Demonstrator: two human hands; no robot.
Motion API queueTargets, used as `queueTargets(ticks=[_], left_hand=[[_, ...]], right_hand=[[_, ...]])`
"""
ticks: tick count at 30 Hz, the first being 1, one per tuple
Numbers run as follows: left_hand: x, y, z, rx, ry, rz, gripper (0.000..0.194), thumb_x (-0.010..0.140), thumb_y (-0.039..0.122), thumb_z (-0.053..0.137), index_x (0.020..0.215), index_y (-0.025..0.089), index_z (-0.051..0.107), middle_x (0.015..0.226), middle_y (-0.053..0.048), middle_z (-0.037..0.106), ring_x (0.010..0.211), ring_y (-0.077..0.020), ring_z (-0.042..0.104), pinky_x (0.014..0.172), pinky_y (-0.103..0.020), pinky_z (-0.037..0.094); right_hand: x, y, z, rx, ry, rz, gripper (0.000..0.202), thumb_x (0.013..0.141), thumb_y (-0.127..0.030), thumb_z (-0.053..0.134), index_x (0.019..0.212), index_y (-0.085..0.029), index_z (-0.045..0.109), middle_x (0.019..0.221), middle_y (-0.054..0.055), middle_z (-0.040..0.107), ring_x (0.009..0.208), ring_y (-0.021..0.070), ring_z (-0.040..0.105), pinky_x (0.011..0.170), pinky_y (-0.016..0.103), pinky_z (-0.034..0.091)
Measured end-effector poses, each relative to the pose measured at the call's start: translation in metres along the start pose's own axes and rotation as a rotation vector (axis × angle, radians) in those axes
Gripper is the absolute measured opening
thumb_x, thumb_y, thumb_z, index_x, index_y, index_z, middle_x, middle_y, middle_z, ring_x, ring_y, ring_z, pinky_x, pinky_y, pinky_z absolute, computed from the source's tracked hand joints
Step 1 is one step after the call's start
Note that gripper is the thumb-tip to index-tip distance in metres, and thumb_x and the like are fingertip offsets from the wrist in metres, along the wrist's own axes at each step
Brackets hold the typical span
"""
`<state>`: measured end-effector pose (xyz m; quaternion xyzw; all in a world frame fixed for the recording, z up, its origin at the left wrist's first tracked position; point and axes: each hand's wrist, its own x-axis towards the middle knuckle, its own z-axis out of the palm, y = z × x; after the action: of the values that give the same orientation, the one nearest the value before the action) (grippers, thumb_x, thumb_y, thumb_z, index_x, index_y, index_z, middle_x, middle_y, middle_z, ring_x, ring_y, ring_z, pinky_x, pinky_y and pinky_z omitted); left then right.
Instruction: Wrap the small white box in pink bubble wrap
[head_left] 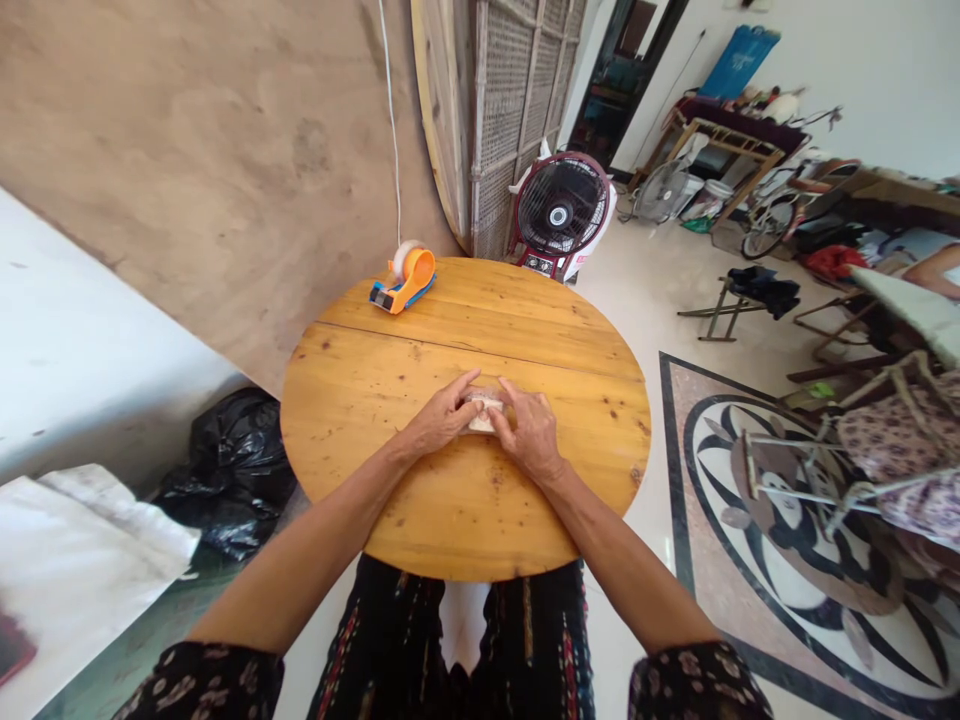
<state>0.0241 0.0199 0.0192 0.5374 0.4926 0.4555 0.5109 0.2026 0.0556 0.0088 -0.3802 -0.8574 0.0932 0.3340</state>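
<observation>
A small pale, flat block (482, 416) lies at the middle of the round wooden table (352, 430), with a clear or glossy edge along its far side; what it is exactly I cannot make out. My left hand (446, 412) curls around its left end, thumb on top and index finger reaching along the far edge. From the right, my right hand (531, 428) grips the other end, its thumb pressed on the near part and fingers bent over the far side. The fingers of both hands partly cover the block.
A tape dispenser (409, 280) in orange and blue stands at the table's far left. Behind the table is an electric fan (562, 210). A black plastic bag (232, 470) sits left of the table; folding chairs (825, 490) and another person's arm (934, 270) appear at right.
</observation>
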Motion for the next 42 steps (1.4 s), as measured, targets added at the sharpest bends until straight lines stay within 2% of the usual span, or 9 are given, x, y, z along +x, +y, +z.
queueTargets(ticks=[5, 10, 14, 20, 27, 32, 36, 42], left_hand=[[0.0, -0.006, -0.002, 0.104, -0.003, 0.044, 0.072, 0.087, 0.039, 0.053, 0.149, 0.008, 0.032, 0.117, -0.012, 0.064, 0.098, -0.023, 0.061, 0.089, -0.034, 0.047], [0.0, -0.012, -0.002, 0.188, -0.014, 0.081, 0.079, 0.082, 0.041, 0.063, 0.15, 0.014, 0.033, 0.123, -0.011, 0.062, 0.095, -0.0237, 0.06, 0.084, -0.033, 0.047], [0.0, -0.01, 0.0, 0.136, -0.009, 0.037, 0.082, 0.08, 0.041, 0.066, 0.15, 0.015, 0.033, 0.117, -0.012, 0.065, 0.09, -0.0233, 0.061, 0.078, -0.032, 0.048], [-0.001, -0.001, 0.003, 0.047, -0.038, 0.026, 0.083, 0.078, 0.033, 0.065, 0.15, 0.013, 0.03, 0.129, -0.016, 0.06, 0.103, -0.0255, 0.062, 0.088, -0.036, 0.049], [-0.001, 0.0, 0.002, 0.108, -0.04, 0.054, 0.079, 0.079, 0.031, 0.063, 0.149, 0.012, 0.032, 0.131, -0.016, 0.059, 0.107, -0.0264, 0.062, 0.093, -0.038, 0.048], [-0.001, 0.001, 0.002, 0.131, -0.046, 0.068, 0.075, 0.079, 0.031, 0.061, 0.148, 0.013, 0.035, 0.132, -0.015, 0.059, 0.107, -0.0254, 0.061, 0.092, -0.037, 0.049], [-0.001, 0.002, 0.002, 0.188, -0.037, 0.06, 0.073, 0.08, 0.032, 0.06, 0.147, 0.014, 0.036, 0.124, -0.012, 0.062, 0.096, -0.023, 0.063, 0.085, -0.035, 0.05], [-0.001, 0.0, 0.001, 0.226, -0.037, 0.066, 0.072, 0.08, 0.032, 0.059, 0.146, 0.013, 0.038, 0.122, -0.011, 0.062, 0.092, -0.0211, 0.061, 0.082, -0.034, 0.05]], right_hand=[[0.0, -0.002, 0.0, 0.014, -0.005, 0.015, 0.048, 0.094, -0.041, 0.046, 0.134, -0.016, 0.052, 0.105, 0.016, 0.072, 0.096, 0.0299, 0.067, 0.09, 0.048, 0.045], [-0.001, 0.002, 0.002, 0.004, 0.041, 0.0, 0.046, 0.094, -0.039, 0.045, 0.134, -0.017, 0.051, 0.106, 0.014, 0.071, 0.093, 0.0273, 0.067, 0.087, 0.043, 0.05], [-0.001, 0.005, 0.002, 0.082, 0.035, 0.035, 0.048, 0.092, -0.038, 0.049, 0.135, -0.019, 0.049, 0.109, 0.013, 0.07, 0.093, 0.0255, 0.067, 0.085, 0.041, 0.053], [0.006, 0.009, -0.017, 0.314, 0.115, 0.122, 0.047, 0.083, -0.031, 0.058, 0.128, -0.02, 0.051, 0.107, 0.01, 0.069, 0.089, 0.0226, 0.067, 0.089, 0.042, 0.05], [0.009, 0.012, -0.027, 0.349, -0.021, 0.059, 0.044, 0.075, -0.022, 0.06, 0.119, -0.022, 0.057, 0.111, 0.008, 0.066, 0.1, 0.0243, 0.064, 0.094, 0.044, 0.047], [0.009, 0.015, -0.025, 0.402, -0.029, 0.099, 0.041, 0.076, -0.023, 0.063, 0.117, -0.022, 0.059, 0.111, 0.008, 0.068, 0.098, 0.0239, 0.065, 0.092, 0.044, 0.048], [0.011, 0.014, -0.023, 0.377, -0.02, 0.038, 0.036, 0.078, -0.024, 0.065, 0.114, -0.023, 0.061, 0.107, 0.007, 0.069, 0.096, 0.023, 0.065, 0.091, 0.043, 0.048], [0.014, 0.013, -0.018, 0.319, 0.057, -0.003, 0.014, 0.088, -0.027, 0.06, 0.097, -0.023, 0.069, 0.103, 0.007, 0.07, 0.101, 0.0225, 0.065, 0.091, 0.042, 0.047]])
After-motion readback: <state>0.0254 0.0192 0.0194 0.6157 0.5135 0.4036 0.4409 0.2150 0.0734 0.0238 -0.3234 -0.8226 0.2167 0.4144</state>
